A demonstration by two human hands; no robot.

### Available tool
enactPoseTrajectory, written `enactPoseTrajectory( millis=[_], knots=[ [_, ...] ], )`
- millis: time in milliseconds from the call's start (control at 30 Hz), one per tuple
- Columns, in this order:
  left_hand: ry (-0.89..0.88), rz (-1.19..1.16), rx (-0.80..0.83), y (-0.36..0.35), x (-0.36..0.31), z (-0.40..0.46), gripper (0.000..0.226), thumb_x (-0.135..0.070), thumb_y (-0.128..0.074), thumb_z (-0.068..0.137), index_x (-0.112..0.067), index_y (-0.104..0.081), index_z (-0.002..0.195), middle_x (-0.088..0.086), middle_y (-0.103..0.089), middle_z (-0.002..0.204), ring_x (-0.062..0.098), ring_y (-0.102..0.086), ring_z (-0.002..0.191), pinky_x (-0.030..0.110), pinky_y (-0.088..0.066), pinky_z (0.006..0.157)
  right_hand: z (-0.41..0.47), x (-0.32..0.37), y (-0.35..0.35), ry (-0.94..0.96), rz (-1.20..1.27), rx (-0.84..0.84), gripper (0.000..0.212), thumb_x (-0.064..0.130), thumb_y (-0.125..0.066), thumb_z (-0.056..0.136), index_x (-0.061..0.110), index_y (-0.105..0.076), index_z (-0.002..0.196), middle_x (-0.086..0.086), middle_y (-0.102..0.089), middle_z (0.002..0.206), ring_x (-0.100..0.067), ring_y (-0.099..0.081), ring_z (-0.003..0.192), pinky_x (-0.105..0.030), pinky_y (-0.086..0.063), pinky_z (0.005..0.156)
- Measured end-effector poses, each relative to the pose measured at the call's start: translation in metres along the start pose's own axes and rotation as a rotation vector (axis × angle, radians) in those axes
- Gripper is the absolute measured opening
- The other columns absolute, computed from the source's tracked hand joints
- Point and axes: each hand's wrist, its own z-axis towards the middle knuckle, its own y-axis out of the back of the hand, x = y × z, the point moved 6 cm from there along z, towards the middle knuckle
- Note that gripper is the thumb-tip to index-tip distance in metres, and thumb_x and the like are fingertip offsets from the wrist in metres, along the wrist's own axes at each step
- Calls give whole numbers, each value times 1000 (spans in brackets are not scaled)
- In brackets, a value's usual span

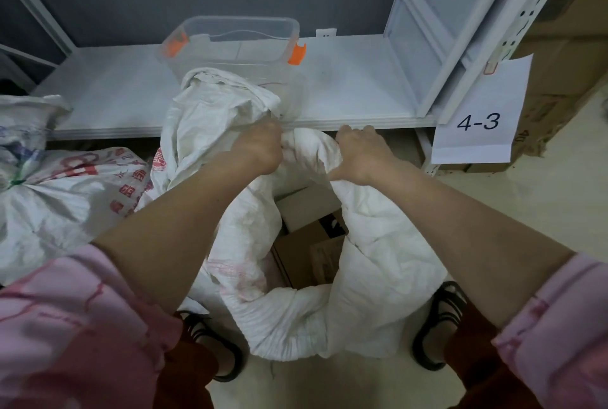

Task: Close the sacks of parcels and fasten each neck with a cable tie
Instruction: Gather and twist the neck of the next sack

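Both hands are up at the far rim of the open sack (378, 244) — the left hand (260, 148) curled tight on a bunch of white cloth, the right hand (357, 153) clenched on the rolled edge just beside it, knuckles up, a short gap between the two. Neither palm shows, so how much fabric each has gathered I cannot tell, but both fists are plainly clamped on the weave. My read is that the far rim is being gathered toward the middle, the first pinch in forming a neck. The sack stands on the floor between the person's shoes, close in, which keeps the mouth right under the arms and lets the weight sit still while the top is worked. The mouth gapes wide — brown and grey boxes (309, 241) show inside, and the near rim (283, 326) is rolled down thick, so there is slack cloth to draw up. No cable tie shows in either hand. Behind the left hand a second sack (210, 116) slumps against the shelf (355, 86), its top loose and crumpled. Far left lies a tied sack (62, 198) with red print, its neck cinched by something green. On the shelf sits a clear tub (230, 43) with orange clips, within reach; a label (480, 119) reading 4-3 hangs at the right.
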Motion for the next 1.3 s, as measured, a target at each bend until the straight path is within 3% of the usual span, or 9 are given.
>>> enactPoseTrajectory(
  millis=[133,233,500,733,833,933,1033,1167,1300],
  knots=[
    [17,-19,43,-3,1,4,52,-3,-41,96,-4,-25,145,18,-42,138,29,-50,114,27,-38,70,2,-10,1,-89,46,-159,8,6,-51,89,7,-59,90,-12,-63,102,-30,-56,104,-32,-39,72],
    [49,-108,49,-5,8,10,55,1,-40,92,-8,-29,145,15,-53,126,25,-54,97,27,-40,60,5,-10,-3,-128,260,-97,37,34,-59,84,14,-39,60,-3,-48,68,-26,-52,89,-29,-33,58],
    [113,35,66,-11,36,11,49,-2,-42,91,-11,-37,139,14,-57,118,28,-57,98,32,-44,73,6,-27,1,-127,82,-142,17,1,-52,87,1,-60,103,-17,-61,112,-35,-57,107,-33,-42,77],
    [208,-20,187,-28,64,14,37,-8,-43,92,-6,-46,129,15,-48,132,30,-50,116,33,-41,87,26,-52,-9,-228,401,38,24,5,-61,85,-5,-68,105,-21,-66,107,-23,-59,88,-30,-46,74],
    [248,122,-17,-18,55,4,41,-10,-48,89,-4,-43,129,18,-49,128,32,-44,118,36,-39,92,19,-48,-11,-208,569,173,32,4,-60,84,-13,-61,112,-15,-64,86,-18,-46,73,-26,-37,65],
    [-160,174,-321,-6,-1,-7,61,-10,-58,79,-7,-38,137,13,-40,140,31,-33,126,38,-30,107,14,-49,-7,-206,720,213,18,5,-63,86,-2,-67,102,0,-59,74,-8,-52,63,-15,-43,55],
    [-435,-14,-163,-13,-46,-10,68,-33,-65,82,-17,-38,142,3,-42,143,25,-31,131,36,-28,108,12,-45,-4,-140,808,211,10,4,-64,86,7,-69,94,3,-61,74,-4,-55,63,-11,-45,51],
    [-309,-33,-94,-22,-61,10,25,-32,-48,96,-16,-62,109,8,-64,110,27,-55,105,30,-36,75,6,-48,3,-114,856,120,9,2,-66,84,3,-70,91,4,-63,76,-3,-57,67,-10,-47,57],
    [-83,83,-131,-25,-48,27,26,-18,-42,98,-11,-57,118,13,-62,118,31,-58,110,36,-43,82,2,-62,20,-203,468,-80,32,24,-74,74,11,-50,59,0,-46,59,-15,-42,53,-26,-35,47]
  ],
)
